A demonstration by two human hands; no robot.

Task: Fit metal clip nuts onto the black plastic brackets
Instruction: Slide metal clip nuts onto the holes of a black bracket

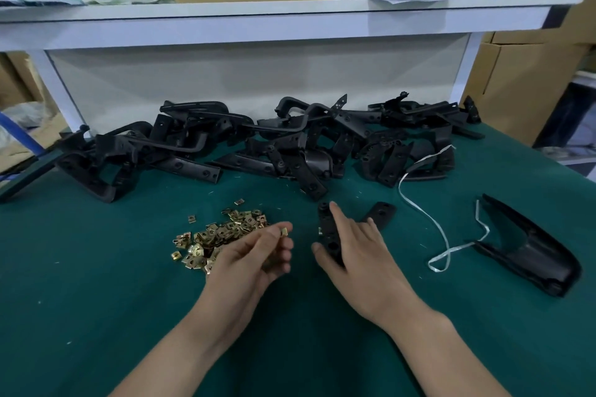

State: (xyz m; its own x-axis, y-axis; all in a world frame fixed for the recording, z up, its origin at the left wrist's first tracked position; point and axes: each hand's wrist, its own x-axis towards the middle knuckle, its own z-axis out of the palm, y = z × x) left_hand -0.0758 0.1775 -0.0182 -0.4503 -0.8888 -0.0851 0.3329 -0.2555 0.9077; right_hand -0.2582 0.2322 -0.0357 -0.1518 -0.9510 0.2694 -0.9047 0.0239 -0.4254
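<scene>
We have our left hand [258, 255] pinching a single clip nut [284, 231] between the tips of thumb and forefinger, with the other fingers loosely curled below it and holding nothing. We judge the nut is held out at the fingertips so its open mouth can be turned toward the bracket's edge. Which way that mouth faces is too small for us to tell. The loose pile of clip nuts [219, 235] lies on the green mat [96, 267] just past the back of that hand, away from the fingertips and handy for the next pick.

Our right hand [361, 255] grips one black bracket [328, 232]: thumb pressed on its near left side, forefinger laid straight along its top, remaining fingers curled round its right side. The bracket's long axis runs from the thumb out toward the forefinger tip, pointing at the heap of brackets [274, 145] at the back and leaning slightly left. Its holed face looks toward the left hand, we think to offer that edge to the nut. A speck of brass sits on that edge just beyond the thumb, perhaps a nut already fitted; we cannot be sure. Nut and bracket are near but apart, with the gap between the two forefingers. Beyond the curled right fingers a second black plate [383, 212] lies flat; whether it joins the held bracket we cannot tell
</scene>
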